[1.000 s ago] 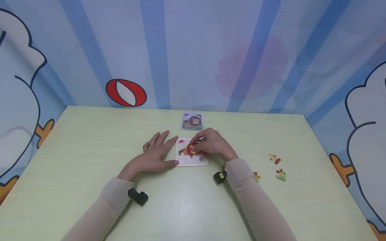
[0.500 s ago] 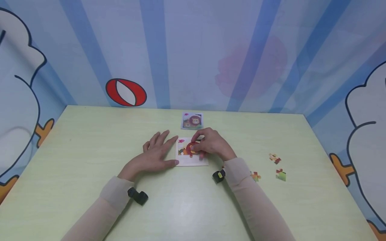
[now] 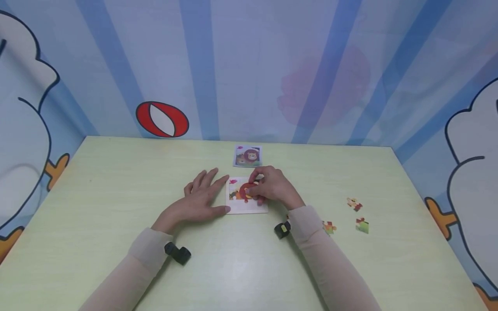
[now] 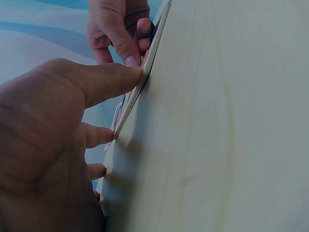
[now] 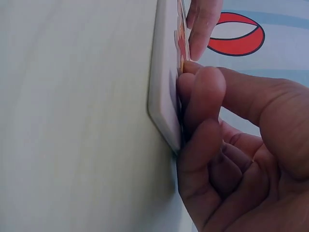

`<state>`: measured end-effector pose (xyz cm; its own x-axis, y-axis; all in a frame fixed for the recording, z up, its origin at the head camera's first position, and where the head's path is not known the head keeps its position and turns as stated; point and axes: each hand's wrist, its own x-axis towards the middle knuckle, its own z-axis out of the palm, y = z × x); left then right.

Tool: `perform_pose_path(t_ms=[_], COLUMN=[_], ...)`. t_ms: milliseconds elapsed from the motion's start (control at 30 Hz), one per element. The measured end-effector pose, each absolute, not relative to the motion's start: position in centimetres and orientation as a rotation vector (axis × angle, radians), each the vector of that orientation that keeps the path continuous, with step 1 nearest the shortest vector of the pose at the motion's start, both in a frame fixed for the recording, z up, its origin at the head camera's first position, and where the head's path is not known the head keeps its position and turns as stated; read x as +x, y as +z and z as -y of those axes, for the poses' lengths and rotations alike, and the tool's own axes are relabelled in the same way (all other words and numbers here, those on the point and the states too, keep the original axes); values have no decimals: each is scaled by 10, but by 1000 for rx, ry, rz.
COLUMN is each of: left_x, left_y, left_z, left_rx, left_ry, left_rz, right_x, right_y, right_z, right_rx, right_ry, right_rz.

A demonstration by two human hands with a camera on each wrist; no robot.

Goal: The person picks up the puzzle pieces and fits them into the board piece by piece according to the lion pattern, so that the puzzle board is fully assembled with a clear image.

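Observation:
A white puzzle tray (image 3: 247,209) lies mid-table in the head view, holding joined jigsaw pieces (image 3: 235,195) with a red-maned lion picture. My left hand (image 3: 198,202) rests spread at the tray's left side, thumb and index fingertip touching its edge; the left wrist view shows the thumb (image 4: 111,83) on the rim. My right hand (image 3: 275,186) is over the tray's upper right, thumb and index pinching a red jigsaw piece (image 3: 245,189) down at the picture. The other right fingers curl by the tray's edge (image 5: 161,82) in the right wrist view. That hand hides part of the picture.
A small lion picture card (image 3: 248,156) lies behind the tray. Loose jigsaw pieces, one cream and red (image 3: 354,204), one green and red (image 3: 362,225) and one orange (image 3: 329,227), lie to the right, the last beside the right sleeve. A patterned blue cloth (image 3: 249,69) rises behind the table.
The right hand's fingers have shifted very slightly right over the lion picture, and the right forearm has moved a little left. The left hand stays in place at the tray.

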<state>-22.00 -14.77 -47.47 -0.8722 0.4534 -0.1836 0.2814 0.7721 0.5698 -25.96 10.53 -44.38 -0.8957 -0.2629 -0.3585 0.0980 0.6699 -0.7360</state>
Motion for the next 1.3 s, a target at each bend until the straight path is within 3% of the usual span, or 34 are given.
perform_pose_path(t_ms=[500,1300], left_x=[-220,-218], left_y=[-477,-470], left_z=[148,147], left_rx=[584,588], left_ry=[801,790], left_rz=[-2659,-2658], right_x=[-258,-246], right_y=[-450,-428], right_z=[-120,-185], right_rx=[-201,-171], right_ry=[-1333,-1190], right_rz=[-2332,-2468])
